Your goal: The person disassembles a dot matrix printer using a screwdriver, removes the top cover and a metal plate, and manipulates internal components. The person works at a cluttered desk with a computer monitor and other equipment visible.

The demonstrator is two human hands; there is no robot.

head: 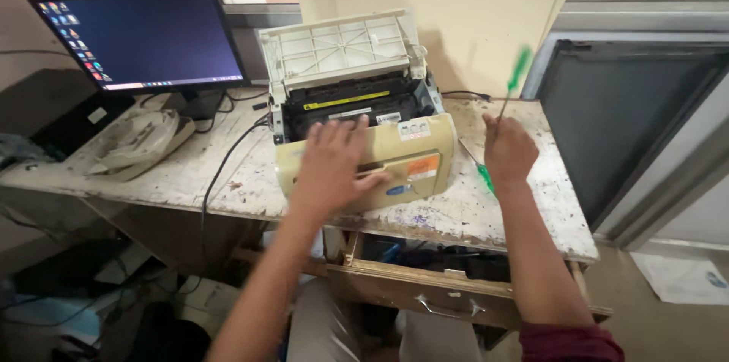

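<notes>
- The cream-coloured plastic desktop printer (357, 104) stands near the middle of the worn, paint-chipped white wooden table (486, 210), with its ribbed top cover (342, 47) raised and tilted back.
- The open top exposes a black inner bay crossed by a yellow strip (345, 100).
- The printer's yellowed front panel (414, 165) is folded down toward the table's front edge.
- The left hand (334, 165) lies flat on the front panel, fingers spread and extended toward the inner bay; it clasps nothing.
- The right hand (509, 151) is raised just right of the printer, fist clenched around the thin metal shaft of a screwdriver with a translucent green handle (519, 66); the handle points up and is motion-blurred.
- A second green-handled screwdriver (480, 168) lies on the table between the printer and the right hand.
- A black cable (220, 168) runs from the printer's left side over the front table edge.
- A flat black computer monitor (144, 32), lit with a dark blue desktop, stands at the rear left of the table.
- A grey-white detached plastic cover part (137, 142) rests on the table in front of the monitor.
- A wooden drawer with a metal handle (444, 297) stands pulled open below the tabletop.
- A dark framed panel (623, 115) leans to the right of the table.
</notes>
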